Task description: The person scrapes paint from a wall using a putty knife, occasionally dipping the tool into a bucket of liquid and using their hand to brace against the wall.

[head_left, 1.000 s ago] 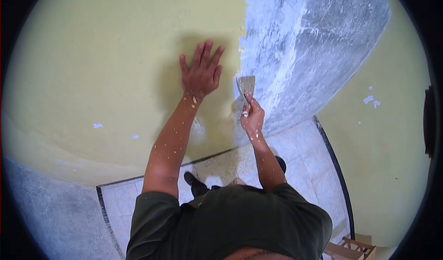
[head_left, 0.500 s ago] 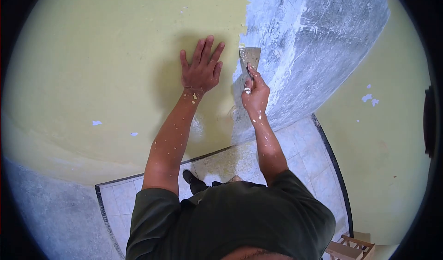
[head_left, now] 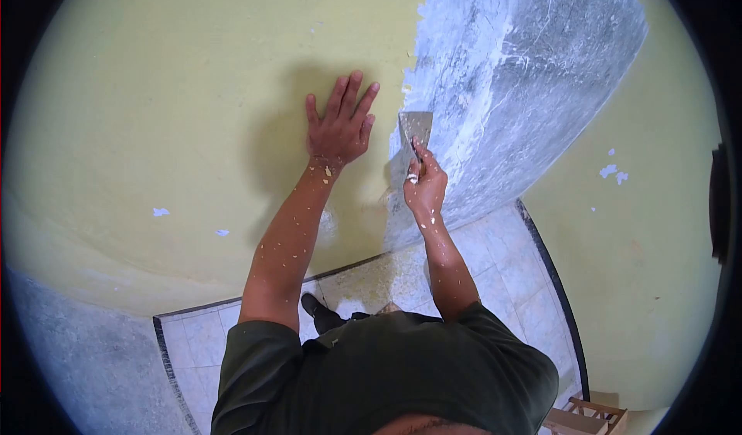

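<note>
My right hand (head_left: pixel 426 188) is wrapped round the handle of a paint scraper (head_left: pixel 417 124), its flat metal blade pointing up. The blade lies at the ragged border between yellow-green paint (head_left: pixel 193 110) and the bare grey wall surface (head_left: pixel 533 79). Most of the scraper's handle is hidden in my fingers. To the left, my left hand (head_left: pixel 338 130) rests on the painted wall with fingers spread, holding nothing. Pale paint flakes stick to both forearms and to the scraper.
Below the wall is a tiled floor (head_left: pixel 502 284) with a dark border and paint crumbs (head_left: pixel 379 284). A wooden piece of furniture (head_left: pixel 591 418) stands at lower right. My dark shoe (head_left: pixel 311 305) shows near the wall base. Small chipped patches (head_left: pixel 609 171) mark the right wall.
My right hand and the scraper have moved down along the paint edge. My left hand stays spread on the wall; the whole view has shifted slightly.
</note>
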